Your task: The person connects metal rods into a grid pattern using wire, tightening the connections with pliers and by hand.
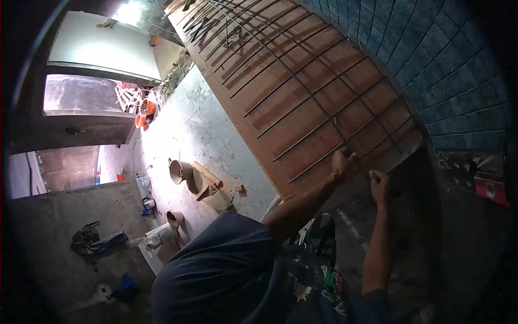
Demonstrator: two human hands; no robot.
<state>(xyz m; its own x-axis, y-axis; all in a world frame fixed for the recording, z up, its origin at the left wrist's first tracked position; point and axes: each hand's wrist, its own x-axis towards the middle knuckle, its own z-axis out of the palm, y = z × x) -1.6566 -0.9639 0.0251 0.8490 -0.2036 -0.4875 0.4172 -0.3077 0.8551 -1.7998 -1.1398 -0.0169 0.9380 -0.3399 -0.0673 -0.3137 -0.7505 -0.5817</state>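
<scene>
A grid of thin steel rebar (307, 93) lies over a brown plywood panel (258, 141). At the grid's near end, my left hand (341, 163) is closed beside a crossing of two bars, its fingers bunched together. Whatever sits between those fingers is too small to make out. Just to the right and a little nearer, my right hand (379, 182) is closed in a fist by the panel's near edge. Its fingers hide anything inside. The two hands are a short gap apart.
Blue-grey tiles (431, 59) cover the wall along the panel's right side. On the pale floor to the left stand a bucket (180, 171) and a wooden piece (206, 175). A smaller bucket (175, 218) is nearer. A red box (491, 188) lies at far right.
</scene>
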